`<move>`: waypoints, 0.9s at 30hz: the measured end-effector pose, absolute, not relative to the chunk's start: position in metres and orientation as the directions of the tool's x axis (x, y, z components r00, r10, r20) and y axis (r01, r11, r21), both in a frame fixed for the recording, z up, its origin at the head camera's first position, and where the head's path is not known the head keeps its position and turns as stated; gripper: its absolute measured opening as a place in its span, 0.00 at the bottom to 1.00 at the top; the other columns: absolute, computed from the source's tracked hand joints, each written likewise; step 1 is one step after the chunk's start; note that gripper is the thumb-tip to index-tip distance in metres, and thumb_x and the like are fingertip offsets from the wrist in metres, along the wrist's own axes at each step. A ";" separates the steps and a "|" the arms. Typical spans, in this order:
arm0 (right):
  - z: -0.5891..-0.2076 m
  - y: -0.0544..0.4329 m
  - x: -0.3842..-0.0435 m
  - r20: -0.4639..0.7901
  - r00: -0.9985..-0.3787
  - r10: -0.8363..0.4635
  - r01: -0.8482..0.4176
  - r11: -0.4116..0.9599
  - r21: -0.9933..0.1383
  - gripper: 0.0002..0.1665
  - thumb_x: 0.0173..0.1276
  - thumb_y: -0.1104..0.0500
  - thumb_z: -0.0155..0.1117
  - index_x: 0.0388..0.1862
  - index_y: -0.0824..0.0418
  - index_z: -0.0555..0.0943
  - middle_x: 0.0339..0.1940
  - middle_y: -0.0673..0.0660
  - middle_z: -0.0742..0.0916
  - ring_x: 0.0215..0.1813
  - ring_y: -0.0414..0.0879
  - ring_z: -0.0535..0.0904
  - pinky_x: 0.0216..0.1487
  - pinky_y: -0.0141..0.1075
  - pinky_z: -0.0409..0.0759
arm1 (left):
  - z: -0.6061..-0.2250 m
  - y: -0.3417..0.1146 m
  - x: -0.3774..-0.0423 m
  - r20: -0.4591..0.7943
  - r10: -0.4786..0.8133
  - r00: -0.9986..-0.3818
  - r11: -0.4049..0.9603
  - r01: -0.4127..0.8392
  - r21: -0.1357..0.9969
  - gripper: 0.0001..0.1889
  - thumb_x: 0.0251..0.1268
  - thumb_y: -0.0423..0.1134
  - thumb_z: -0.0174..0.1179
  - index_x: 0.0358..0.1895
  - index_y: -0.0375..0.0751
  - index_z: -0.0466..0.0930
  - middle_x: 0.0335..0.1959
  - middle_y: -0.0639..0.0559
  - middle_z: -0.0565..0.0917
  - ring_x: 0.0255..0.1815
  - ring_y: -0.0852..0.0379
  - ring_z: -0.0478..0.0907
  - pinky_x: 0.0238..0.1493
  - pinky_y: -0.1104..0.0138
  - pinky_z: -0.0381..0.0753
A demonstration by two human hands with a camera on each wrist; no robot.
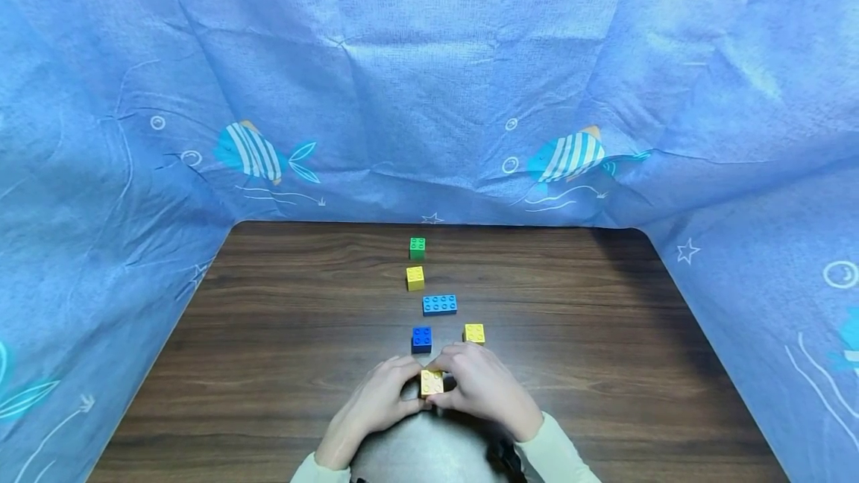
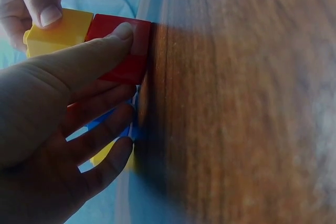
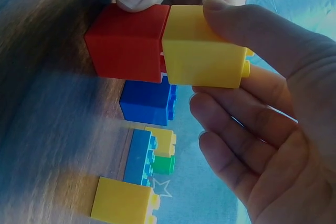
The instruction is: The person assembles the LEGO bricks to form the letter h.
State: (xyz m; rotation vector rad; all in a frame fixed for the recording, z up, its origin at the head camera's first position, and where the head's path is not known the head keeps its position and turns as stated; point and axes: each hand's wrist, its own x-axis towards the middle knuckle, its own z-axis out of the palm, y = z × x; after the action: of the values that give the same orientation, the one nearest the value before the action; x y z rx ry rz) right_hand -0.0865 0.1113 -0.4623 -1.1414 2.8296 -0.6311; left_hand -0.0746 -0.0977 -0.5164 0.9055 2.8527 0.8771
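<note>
A yellow toy brick (image 3: 197, 51) sits on top of a red brick (image 3: 126, 43), which stands on the table. In the right wrist view a narrow gap with a bit of red stud shows between them at one edge. My left hand (image 1: 379, 397) pinches the red brick low down, its thumb on the near face. Higher up, my right hand (image 1: 479, 382) holds the yellow brick between thumb and fingers. From the head view the red brick is hidden under the yellow one. Just beyond the hands stands a dark blue brick (image 1: 421, 340).
Another yellow brick (image 1: 474, 333) lies just past the right hand. Farther back are a long light blue brick (image 1: 439, 305), a yellow brick (image 1: 415, 279) and a green brick (image 1: 417, 248). The brown wooden table (image 1: 282, 334) meets a blue fish-patterned cloth (image 1: 429, 95) behind.
</note>
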 end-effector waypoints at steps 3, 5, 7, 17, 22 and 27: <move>-0.462 0.110 -0.086 0.119 -0.732 -0.671 -0.658 0.652 -0.376 0.19 0.57 0.45 0.79 0.44 0.53 0.90 0.38 0.44 0.89 0.39 0.34 0.83 0.38 0.30 0.81 | -0.517 -0.098 -0.074 0.148 0.539 -0.829 0.670 0.529 0.521 0.12 0.55 0.48 0.74 0.38 0.52 0.83 0.40 0.63 0.83 0.43 0.63 0.78 0.47 0.62 0.79; -0.462 0.110 -0.086 0.113 -0.733 -0.671 -0.656 0.653 -0.379 0.19 0.57 0.45 0.79 0.44 0.53 0.90 0.38 0.45 0.89 0.39 0.34 0.83 0.38 0.30 0.81 | -0.516 -0.098 -0.074 0.145 0.537 -0.831 0.670 0.525 0.525 0.12 0.55 0.47 0.74 0.38 0.52 0.83 0.39 0.63 0.83 0.42 0.63 0.78 0.46 0.62 0.79; -0.462 0.109 -0.087 0.112 -0.733 -0.671 -0.655 0.652 -0.381 0.19 0.57 0.45 0.79 0.44 0.53 0.90 0.38 0.45 0.89 0.40 0.35 0.83 0.38 0.31 0.81 | -0.516 -0.097 -0.074 0.140 0.536 -0.832 0.671 0.522 0.527 0.12 0.55 0.47 0.74 0.37 0.51 0.82 0.39 0.63 0.83 0.42 0.63 0.78 0.46 0.62 0.79; -0.465 0.109 -0.087 0.086 -0.754 -0.651 -0.623 0.667 -0.408 0.19 0.57 0.45 0.79 0.44 0.53 0.90 0.39 0.45 0.89 0.41 0.36 0.84 0.41 0.33 0.83 | -0.516 -0.096 -0.074 0.145 0.543 -0.827 0.662 0.527 0.533 0.12 0.54 0.45 0.75 0.36 0.52 0.81 0.37 0.63 0.80 0.38 0.64 0.75 0.43 0.63 0.77; -0.466 0.109 -0.088 0.097 -0.766 -0.635 -0.608 0.668 -0.429 0.19 0.54 0.46 0.81 0.41 0.53 0.89 0.38 0.45 0.90 0.41 0.36 0.84 0.41 0.33 0.82 | -0.517 -0.097 -0.074 0.169 0.544 -0.822 0.660 0.544 0.518 0.12 0.54 0.46 0.75 0.37 0.51 0.81 0.36 0.63 0.80 0.39 0.64 0.76 0.43 0.63 0.78; -0.467 0.107 -0.089 0.085 -0.768 -0.635 -0.593 0.654 -0.470 0.18 0.53 0.49 0.82 0.39 0.55 0.89 0.37 0.47 0.90 0.40 0.36 0.84 0.42 0.32 0.82 | -0.517 -0.096 -0.075 0.152 0.538 -0.829 0.668 0.530 0.522 0.12 0.54 0.47 0.75 0.36 0.51 0.81 0.36 0.63 0.81 0.39 0.64 0.75 0.43 0.63 0.78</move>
State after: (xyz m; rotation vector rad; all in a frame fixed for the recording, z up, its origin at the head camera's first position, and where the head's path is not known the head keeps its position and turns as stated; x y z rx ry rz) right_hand -0.0892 0.1074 -0.4668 -1.0337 2.7777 -0.7411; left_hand -0.0747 -0.0961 -0.5170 0.9139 2.8553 0.8861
